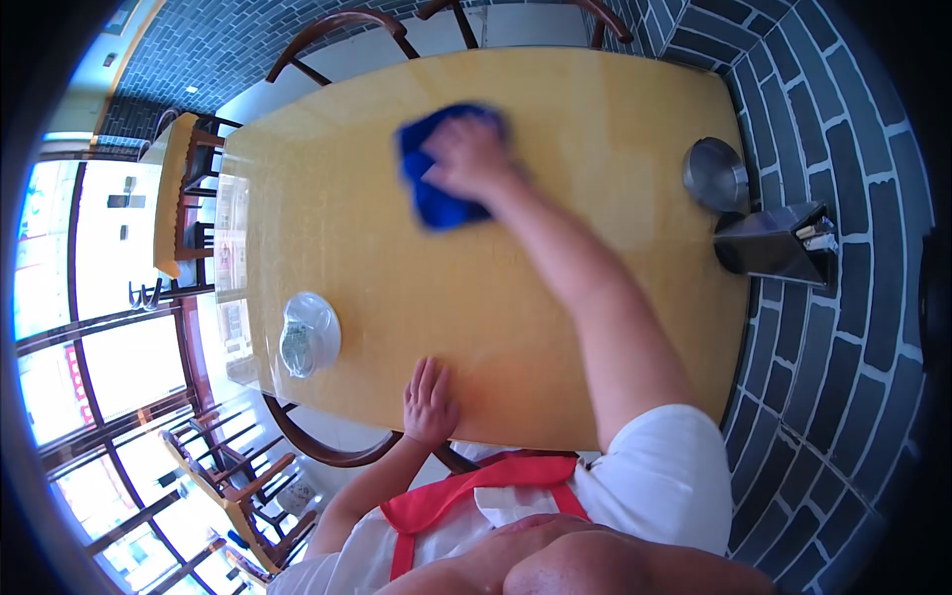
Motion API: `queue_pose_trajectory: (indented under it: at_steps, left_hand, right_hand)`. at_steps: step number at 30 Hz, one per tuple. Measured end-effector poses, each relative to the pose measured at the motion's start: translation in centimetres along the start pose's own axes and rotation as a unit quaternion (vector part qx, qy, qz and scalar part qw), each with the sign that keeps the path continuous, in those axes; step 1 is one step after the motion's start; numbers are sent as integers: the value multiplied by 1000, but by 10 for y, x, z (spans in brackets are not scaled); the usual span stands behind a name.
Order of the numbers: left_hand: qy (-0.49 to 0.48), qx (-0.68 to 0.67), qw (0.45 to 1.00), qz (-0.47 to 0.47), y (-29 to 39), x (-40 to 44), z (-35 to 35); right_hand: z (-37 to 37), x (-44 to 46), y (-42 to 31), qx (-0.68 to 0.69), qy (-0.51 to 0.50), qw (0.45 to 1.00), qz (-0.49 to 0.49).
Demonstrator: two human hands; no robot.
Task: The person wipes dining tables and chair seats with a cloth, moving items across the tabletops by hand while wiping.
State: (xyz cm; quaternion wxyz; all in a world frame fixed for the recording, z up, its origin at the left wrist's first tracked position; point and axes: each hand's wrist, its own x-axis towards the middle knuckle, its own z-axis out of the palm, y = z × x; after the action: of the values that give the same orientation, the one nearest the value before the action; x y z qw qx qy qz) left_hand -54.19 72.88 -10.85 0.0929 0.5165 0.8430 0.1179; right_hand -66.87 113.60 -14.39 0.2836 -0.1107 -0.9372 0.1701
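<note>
A dark blue cloth lies on the far half of the yellow table. My right hand is pressed down on it with the arm stretched far forward; hand and cloth are blurred by motion, and the palm side is hidden. Near the table's close edge, my left hand rests flat with its fingers extended, holding nothing. To its left stands a plastic-wrapped set of dishes, apart from the hand.
By the brick wall on the right are a round metal bowl and a dark metal holder with pale items in its end. Wooden chairs stand along the far side, and another chair is close at my left.
</note>
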Motion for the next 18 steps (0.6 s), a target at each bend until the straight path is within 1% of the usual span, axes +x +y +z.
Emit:
queue_pose_trajectory:
  at_steps: [1, 2, 3, 4, 5, 6, 7, 8, 9, 10, 11, 12, 13, 15, 16, 17, 18]
  left_hand:
    - [-10, 0, 1000, -4, -1, 0, -1]
    - [-11, 1, 1000, -4, 0, 0, -2]
    - [-12, 3, 1000, -5, 1, 0, -1]
    - [-13, 6, 1000, -6, 1, 1, -2]
    - [-4, 4, 1000, 2, 1, 3, -2]
    - [3, 2, 1000, 6, 0, 2, -1]
    - [13, -1, 1000, 11, 2, 3, -2]
    - [10, -10, 1000, 9, 2, 4, -3]
    - [10, -10, 1000, 7, 2, 1, -3]
    - [12, -11, 1000, 8, 2, 2, -3]
    - [14, -12, 1000, 10, 2, 3, -3]
    - [8, -12, 1000, 8, 2, 3, -4]
    - [10, -10, 1000, 10, 1, 5, -3]
    - [13, -6, 1000, 12, -1, 2, 0]
    - [14, -12, 1000, 10, 1, 3, -1]
    - [16, -17, 1000, 10, 1, 4, -2]
    - [14, -22, 1000, 10, 1, 3, -4]
  right_hand:
    - [-25, -4, 45, -86, 37, 995, 43]
    - [-56, -6, 85, -155, 7, 982, 110]
    - [-89, -12, 114, -158, -27, 967, 199]
    - [-106, -18, 144, -232, -39, 941, 243]
    - [-120, -26, 167, -271, -43, 924, 266]
    - [-125, -28, 171, -279, -41, 918, 279]
    - [-119, -26, 168, -297, -65, 916, 262]
    - [-103, -22, 162, -277, -88, 928, 234]
    - [-91, -16, 133, -258, -113, 936, 210]
    - [-73, -12, 103, -229, -97, 959, 136]
    - [-61, -8, 62, -194, -116, 971, 76]
    - [-34, -14, 26, -165, -81, 983, 22]
    - [-22, -21, -18, -146, -67, 987, -31]
    - [2, -51, -100, -40, -128, 987, -86]
    - [3, -75, -129, 23, -134, 985, -108]
    - [-6, -94, -146, 70, -127, 982, -123]
    - [-20, -108, -148, 75, -130, 982, -114]
